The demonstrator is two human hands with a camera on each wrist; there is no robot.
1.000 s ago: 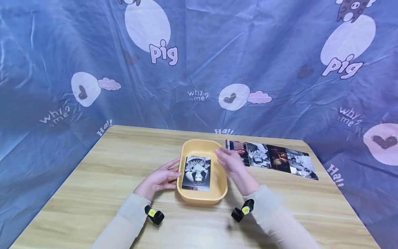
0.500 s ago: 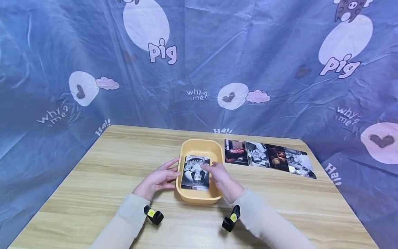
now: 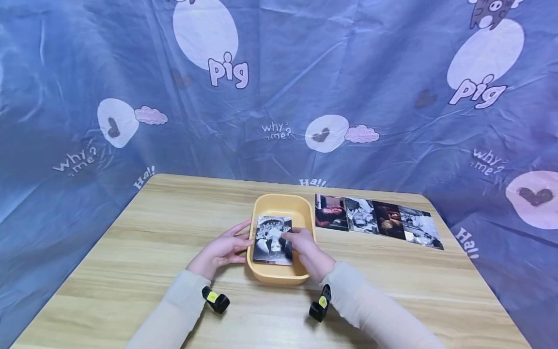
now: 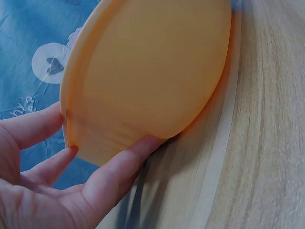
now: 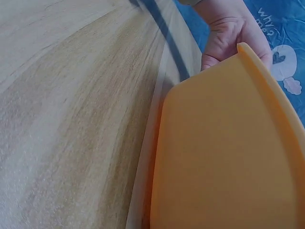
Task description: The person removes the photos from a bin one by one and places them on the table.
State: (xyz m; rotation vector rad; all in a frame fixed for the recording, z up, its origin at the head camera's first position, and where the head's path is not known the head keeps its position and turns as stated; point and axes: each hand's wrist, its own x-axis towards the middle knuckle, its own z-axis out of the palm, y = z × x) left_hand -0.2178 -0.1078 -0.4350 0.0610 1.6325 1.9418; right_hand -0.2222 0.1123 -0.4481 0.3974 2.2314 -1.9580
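Observation:
A yellow rectangular bin sits on the table with a black-and-white photo inside; other photos seem to lie beneath it. My left hand touches the bin's left side with loosely extended fingers, and its fingertips meet the wall and rim in the left wrist view. My right hand reaches over the right rim and grips the photo at its right edge, thumb on top. The fingers under that edge are hidden. In the right wrist view the bin's wall covers most of that hand.
A row of several photos, one dark red, one dark brown and a black-and-white one at the end, lies at the table's back right. The wooden table ends at a blue printed curtain.
My right hand has come from the bin's right rim down into it, onto the photo's right edge. The photo has shifted slightly left. My left hand has stayed at the bin's left side.

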